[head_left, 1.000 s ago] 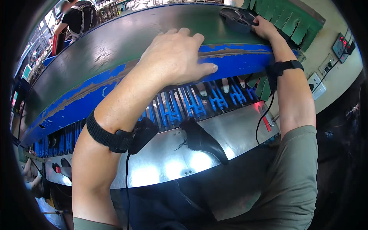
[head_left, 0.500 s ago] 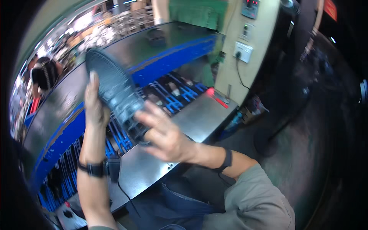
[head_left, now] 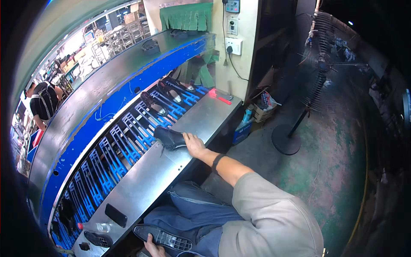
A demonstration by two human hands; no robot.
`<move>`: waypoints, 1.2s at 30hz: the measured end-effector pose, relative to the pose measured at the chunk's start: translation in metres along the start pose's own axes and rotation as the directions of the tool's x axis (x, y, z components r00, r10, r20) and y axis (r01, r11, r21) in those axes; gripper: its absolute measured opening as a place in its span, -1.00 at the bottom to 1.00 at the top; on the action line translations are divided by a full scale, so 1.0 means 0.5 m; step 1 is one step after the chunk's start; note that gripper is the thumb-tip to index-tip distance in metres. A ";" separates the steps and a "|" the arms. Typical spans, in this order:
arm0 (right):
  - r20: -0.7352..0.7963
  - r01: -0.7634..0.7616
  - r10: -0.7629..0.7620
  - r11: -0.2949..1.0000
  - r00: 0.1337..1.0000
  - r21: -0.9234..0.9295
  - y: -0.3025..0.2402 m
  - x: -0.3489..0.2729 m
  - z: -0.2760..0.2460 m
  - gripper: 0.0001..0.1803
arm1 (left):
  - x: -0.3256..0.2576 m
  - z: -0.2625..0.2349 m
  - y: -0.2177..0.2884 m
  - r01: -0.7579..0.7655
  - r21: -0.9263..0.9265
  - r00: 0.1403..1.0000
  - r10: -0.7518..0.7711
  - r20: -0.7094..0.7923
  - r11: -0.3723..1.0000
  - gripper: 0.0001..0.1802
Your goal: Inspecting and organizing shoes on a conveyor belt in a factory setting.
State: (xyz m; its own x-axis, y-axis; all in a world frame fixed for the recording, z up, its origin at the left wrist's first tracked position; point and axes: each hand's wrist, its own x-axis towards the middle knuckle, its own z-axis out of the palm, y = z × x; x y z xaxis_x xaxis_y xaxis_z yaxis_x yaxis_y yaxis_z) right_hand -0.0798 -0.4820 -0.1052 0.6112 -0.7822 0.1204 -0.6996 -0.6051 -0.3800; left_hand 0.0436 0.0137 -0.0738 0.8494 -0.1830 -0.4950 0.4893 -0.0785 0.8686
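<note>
Low over my lap, my left hand (head_left: 153, 248) grips a black shoe sole (head_left: 167, 238) by its edge. Square hollows show at one end of the sole. My right hand (head_left: 195, 144) reaches forward to the metal bench and is closed on one end of a black shoe (head_left: 169, 138), which lies on its side by the blue rack. The fingertips on the shoe's far side are hidden. A second black sole (head_left: 97, 240) rests on the bench at the lower left, beside a clear bottle (head_left: 99, 227) with a red cap.
A dark phone (head_left: 116, 215) lies on the metal bench (head_left: 147, 188). Blue rack arms (head_left: 102, 159) run behind it, with shoes (head_left: 152, 103) at the far end. A conveyor (head_left: 92, 105) lies beyond. At right stands a fan (head_left: 319, 64); a co-worker (head_left: 44, 100) is far left.
Both hands were holding the sole up over the bench. My left hand has lowered it to my lap, while my right hand has let go and taken hold of the black shoe.
</note>
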 end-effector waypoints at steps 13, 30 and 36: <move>-0.138 0.265 -0.227 0.865 0.964 0.426 -0.155 -0.220 -0.442 -0.26 | 0.248 -0.100 -0.001 -0.310 -0.107 0.867 0.327 0.376 0.945 -0.61; 0.550 -0.670 -0.414 -0.238 0.725 0.704 -0.136 -0.526 -0.069 -0.38 | -0.026 0.008 0.131 0.228 -0.578 0.730 0.255 0.634 0.783 -0.15; 0.673 -0.830 -0.503 -0.199 0.542 0.521 -0.110 -0.573 -0.035 -0.29 | -0.066 0.062 0.176 0.253 -0.634 0.660 0.349 0.665 0.731 -0.16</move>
State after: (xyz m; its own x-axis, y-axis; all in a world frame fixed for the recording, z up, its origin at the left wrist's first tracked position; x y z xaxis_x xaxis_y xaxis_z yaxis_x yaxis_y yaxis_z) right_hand -0.2229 -0.2272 -0.1026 0.9325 -0.0202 -0.3607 -0.1758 0.8469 -0.5018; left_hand 0.0523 -0.0174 0.0197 0.5998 -0.8001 -0.0083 0.6976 0.5178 0.4951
